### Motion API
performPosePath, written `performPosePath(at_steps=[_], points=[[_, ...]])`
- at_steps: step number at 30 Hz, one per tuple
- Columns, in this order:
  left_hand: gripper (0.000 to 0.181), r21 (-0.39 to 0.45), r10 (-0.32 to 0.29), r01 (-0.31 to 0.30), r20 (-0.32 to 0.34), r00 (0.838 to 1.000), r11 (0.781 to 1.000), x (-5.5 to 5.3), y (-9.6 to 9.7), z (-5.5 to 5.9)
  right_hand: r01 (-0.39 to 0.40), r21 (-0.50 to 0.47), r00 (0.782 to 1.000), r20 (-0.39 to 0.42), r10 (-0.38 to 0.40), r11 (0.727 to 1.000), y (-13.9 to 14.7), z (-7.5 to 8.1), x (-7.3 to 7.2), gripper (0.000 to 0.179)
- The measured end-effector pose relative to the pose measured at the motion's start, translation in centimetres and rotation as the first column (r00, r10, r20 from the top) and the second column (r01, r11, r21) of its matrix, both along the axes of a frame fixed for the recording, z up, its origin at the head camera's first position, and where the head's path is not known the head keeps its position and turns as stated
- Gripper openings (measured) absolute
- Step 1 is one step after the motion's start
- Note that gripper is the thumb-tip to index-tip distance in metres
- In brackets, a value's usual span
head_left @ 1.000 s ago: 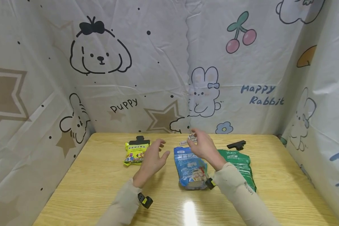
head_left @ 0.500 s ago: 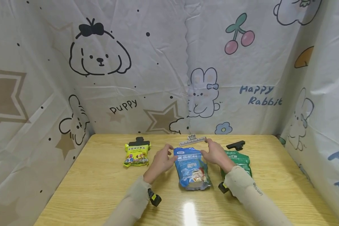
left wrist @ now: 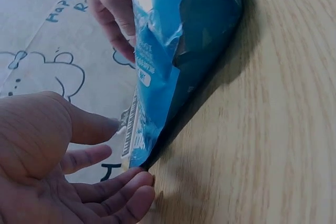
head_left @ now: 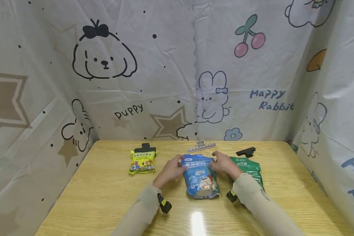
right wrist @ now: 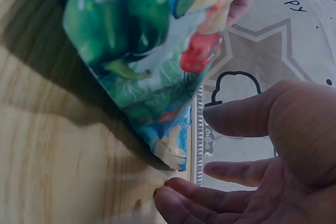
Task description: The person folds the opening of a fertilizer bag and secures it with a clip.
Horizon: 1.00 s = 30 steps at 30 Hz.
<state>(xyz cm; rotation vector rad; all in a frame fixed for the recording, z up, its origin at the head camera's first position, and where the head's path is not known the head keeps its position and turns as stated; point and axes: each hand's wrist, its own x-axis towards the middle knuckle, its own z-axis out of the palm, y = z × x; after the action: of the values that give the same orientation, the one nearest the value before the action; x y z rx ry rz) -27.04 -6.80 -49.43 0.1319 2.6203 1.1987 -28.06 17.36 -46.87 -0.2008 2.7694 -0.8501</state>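
A blue bag (head_left: 201, 178) with food pictures lies on the table between the two hands. My left hand (head_left: 171, 168) is at its top left corner. In the left wrist view the fingertips (left wrist: 142, 182) meet the corner of the blue bag (left wrist: 157, 66), while the thumb stays apart from it. On the other side my right hand (head_left: 224, 164) reaches to the top right corner. Seen from the right wrist, its fingers (right wrist: 210, 195) are extended just below the bag's corner (right wrist: 176, 156), thumb apart. Behind the bag lies a piano-key patterned clip (head_left: 201, 147).
To the left, a small yellow bag (head_left: 143, 163) has a black clip (head_left: 145, 147) at its top. A green bag (head_left: 249, 166) lies partly behind the right forearm, with another black clip (head_left: 246, 152) beyond it. Printed cloth (head_left: 165, 65) rises behind the table.
My left hand has moved right, from near the yellow bag to the blue bag. My right hand has drawn back from the patterned clip to the bag's other top corner.
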Motion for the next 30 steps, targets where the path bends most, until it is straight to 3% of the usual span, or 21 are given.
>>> performPosePath(at_steps=[5, 13, 17, 24, 30], points=[[0.033, 0.092, 0.023, -0.028, 0.057, 0.998, 0.995, -0.2, -0.3, -0.3, 0.021, -0.045, 0.998, 0.067, -0.018, 0.999, -0.4, -0.1, -0.2, 0.064], [0.023, 0.106, -0.042, 0.036, 0.057, 0.997, 0.994, -0.3, 0.1, -0.5, 0.076, -0.043, 0.994, 0.077, -0.072, 0.996, -0.5, 0.2, -0.3, 0.064], [0.026, 0.150, -0.010, -0.001, 0.075, 0.997, 0.989, -0.2, 0.6, -0.4, 0.125, -0.072, 0.987, 0.109, -0.117, 0.990, -0.6, 0.2, -0.7, 0.055], [0.026, 0.227, 0.052, -0.072, 0.092, 0.994, 0.971, 0.1, 1.1, -1.0, 0.173, -0.226, 0.969, 0.213, -0.125, 0.959, -0.1, -0.6, -0.9, 0.050], [0.030, 0.264, 0.131, -0.153, 0.099, 0.986, 0.952, 0.2, 1.5, -0.7, 0.197, -0.264, 0.965, 0.222, -0.139, 0.944, -0.1, -0.4, -0.8, 0.050]])
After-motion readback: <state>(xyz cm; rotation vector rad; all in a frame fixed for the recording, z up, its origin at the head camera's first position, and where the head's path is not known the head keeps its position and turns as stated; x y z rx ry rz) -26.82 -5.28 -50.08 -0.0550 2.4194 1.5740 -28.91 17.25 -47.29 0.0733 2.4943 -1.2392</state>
